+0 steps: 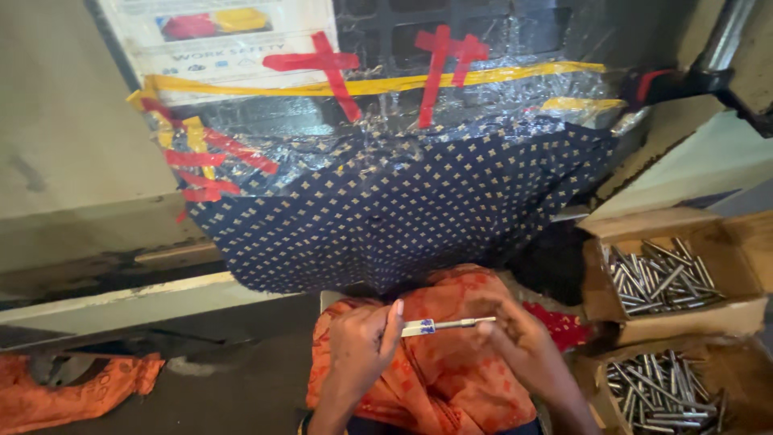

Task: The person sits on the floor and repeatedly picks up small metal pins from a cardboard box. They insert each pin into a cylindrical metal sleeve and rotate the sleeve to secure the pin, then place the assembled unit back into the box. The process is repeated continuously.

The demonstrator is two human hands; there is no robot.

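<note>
My left hand (360, 342) and my right hand (519, 338) hold one thin metal rod (444, 325) level between them, above an orange cloth (439, 374) on my lap. The left fingers pinch the end that carries a small white and blue label. The right fingertips grip the bare end. Both hands are close to my body at the bottom middle of the view.
Two open cardboard boxes (729, 318) (600, 366) at the right hold several metal pins (656, 278). A machine ahead is draped with dark blue dotted cloth (403, 209), clear plastic, red and yellow tape. Another orange cloth (72, 391) lies at bottom left.
</note>
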